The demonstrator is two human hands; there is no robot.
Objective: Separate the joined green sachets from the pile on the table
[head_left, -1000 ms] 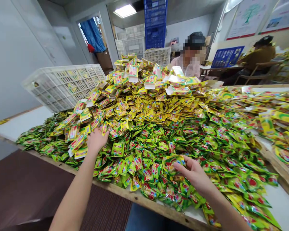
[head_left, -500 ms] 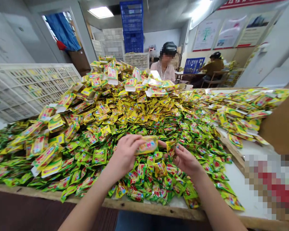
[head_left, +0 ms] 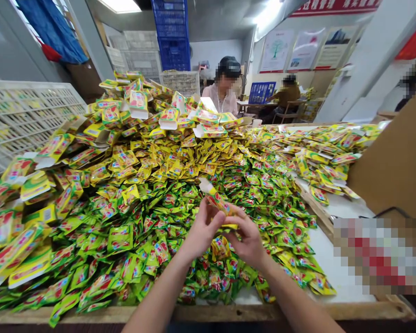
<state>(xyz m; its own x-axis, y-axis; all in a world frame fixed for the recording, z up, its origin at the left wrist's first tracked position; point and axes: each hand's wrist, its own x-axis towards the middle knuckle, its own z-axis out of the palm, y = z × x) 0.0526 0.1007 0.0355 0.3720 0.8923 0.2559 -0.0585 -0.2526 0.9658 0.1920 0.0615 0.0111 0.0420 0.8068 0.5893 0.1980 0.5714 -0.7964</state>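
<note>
Just above the heap, a small yellow-and-red carton (head_left: 217,200) is held tilted, with a pale open flap at its far end. My left hand (head_left: 204,230) is closed around its left side, thumb pressed across the near part. From the right, my right hand (head_left: 247,237) has its fingers closed over the carton's near end. A yellow edge shows between the hands; whether it belongs to the carton or a sachet I cannot tell. Beneath both hands spread many green sachets (head_left: 120,237), and yellow sachets (head_left: 169,169) lie piled behind them.
Yellow cartons (head_left: 31,243) with open flaps are heaped at left and along the top of the pile. A white crate (head_left: 31,115) stands at far left. Wooden strips (head_left: 225,313) edge the table. A brown cardboard box (head_left: 395,162) is at right. A person (head_left: 225,92) sits across.
My hands have come together, and the carton has turned from lying sideways to pointing away. The sachet seen in my right hand no longer shows clearly. The view has shifted right.
</note>
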